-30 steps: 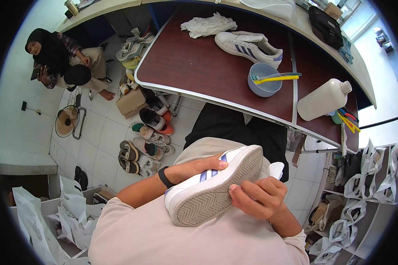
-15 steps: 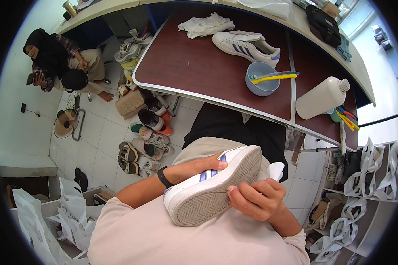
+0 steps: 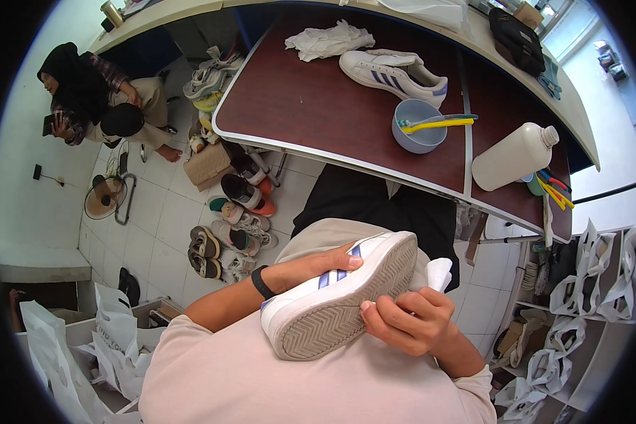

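A white sneaker with blue stripes (image 3: 314,332) rests tilted against my body, its grey zigzag sole turned toward me. My left hand (image 3: 332,263), with a dark band at the wrist, grips it around the upper, thumb on the stripes. My right hand (image 3: 410,318) has a white cloth (image 3: 438,273) bunched in its curled fingers, with fingertips against the sole. A matching sneaker (image 3: 374,74) lies on the dark red table (image 3: 283,106), near a crumpled white cloth (image 3: 325,39), a blue bowl (image 3: 420,138) with brushes and a cream bottle (image 3: 509,159).
At the left a person (image 3: 81,95) sits low, holding a phone, near a standing fan (image 3: 106,191). Rows of shoes (image 3: 233,240) line the tiled floor. Shelves with white bags stand at my left (image 3: 106,339) and right (image 3: 586,283). Colored brushes (image 3: 555,191) sit at the table's right end.
My right hand has shifted very slightly left along the sole. The seated person's head and phone have moved a little. My left hand still grips the sneaker.
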`<action>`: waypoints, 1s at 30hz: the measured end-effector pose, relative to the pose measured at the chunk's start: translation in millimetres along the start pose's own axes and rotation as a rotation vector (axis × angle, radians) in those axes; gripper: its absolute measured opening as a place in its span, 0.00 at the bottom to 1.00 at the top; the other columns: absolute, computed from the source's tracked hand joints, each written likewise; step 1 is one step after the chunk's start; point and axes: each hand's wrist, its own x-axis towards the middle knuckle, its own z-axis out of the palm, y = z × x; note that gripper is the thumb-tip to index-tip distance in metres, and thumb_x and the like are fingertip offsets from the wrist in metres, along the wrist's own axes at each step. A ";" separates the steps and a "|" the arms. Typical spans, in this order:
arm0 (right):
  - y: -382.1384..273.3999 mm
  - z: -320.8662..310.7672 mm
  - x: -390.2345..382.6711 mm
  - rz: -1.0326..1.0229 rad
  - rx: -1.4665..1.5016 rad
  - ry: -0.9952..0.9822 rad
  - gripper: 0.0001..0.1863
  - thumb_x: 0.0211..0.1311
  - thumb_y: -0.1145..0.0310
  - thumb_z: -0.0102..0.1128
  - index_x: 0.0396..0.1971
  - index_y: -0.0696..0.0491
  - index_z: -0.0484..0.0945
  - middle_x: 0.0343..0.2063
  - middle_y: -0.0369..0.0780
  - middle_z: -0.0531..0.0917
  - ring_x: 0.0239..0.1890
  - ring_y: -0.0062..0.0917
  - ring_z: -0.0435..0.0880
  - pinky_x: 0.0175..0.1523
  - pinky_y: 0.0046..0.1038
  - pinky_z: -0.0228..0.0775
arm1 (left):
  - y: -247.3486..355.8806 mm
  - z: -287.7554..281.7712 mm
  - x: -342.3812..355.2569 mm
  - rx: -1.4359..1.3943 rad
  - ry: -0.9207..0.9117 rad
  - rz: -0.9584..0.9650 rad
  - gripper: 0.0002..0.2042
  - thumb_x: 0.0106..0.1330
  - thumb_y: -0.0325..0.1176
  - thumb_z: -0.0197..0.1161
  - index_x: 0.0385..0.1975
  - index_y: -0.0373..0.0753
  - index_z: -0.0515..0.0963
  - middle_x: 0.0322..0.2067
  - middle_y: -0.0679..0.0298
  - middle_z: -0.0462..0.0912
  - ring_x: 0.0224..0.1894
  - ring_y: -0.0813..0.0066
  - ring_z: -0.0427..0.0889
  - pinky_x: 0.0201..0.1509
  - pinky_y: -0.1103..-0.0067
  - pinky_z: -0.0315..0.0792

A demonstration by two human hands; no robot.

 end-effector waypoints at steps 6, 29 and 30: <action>2.0 -0.7 1.7 0.009 -0.004 -0.009 0.11 0.46 0.71 0.70 0.34 0.48 0.85 0.28 0.26 0.80 0.23 0.12 0.69 0.24 0.16 0.52 | 2.6 2.1 -0.4 -0.022 -0.006 0.003 0.43 0.66 0.52 0.63 0.76 0.43 0.49 0.67 0.54 0.64 0.68 0.66 0.67 0.71 0.72 0.63; 5.7 4.3 1.7 0.151 0.173 0.083 0.14 0.41 0.71 0.73 0.33 0.47 0.85 0.28 0.27 0.82 0.21 0.14 0.71 0.23 0.17 0.61 | -0.4 1.8 1.7 -0.060 -0.029 0.016 0.43 0.66 0.51 0.63 0.76 0.42 0.48 0.69 0.55 0.61 0.69 0.65 0.64 0.73 0.71 0.60; 3.5 5.2 1.6 0.147 0.149 0.071 0.14 0.39 0.71 0.75 0.32 0.46 0.86 0.27 0.27 0.83 0.20 0.14 0.71 0.23 0.17 0.61 | 1.4 4.9 0.8 -0.061 -0.028 0.015 0.43 0.66 0.51 0.62 0.76 0.42 0.48 0.69 0.55 0.61 0.69 0.65 0.64 0.73 0.71 0.60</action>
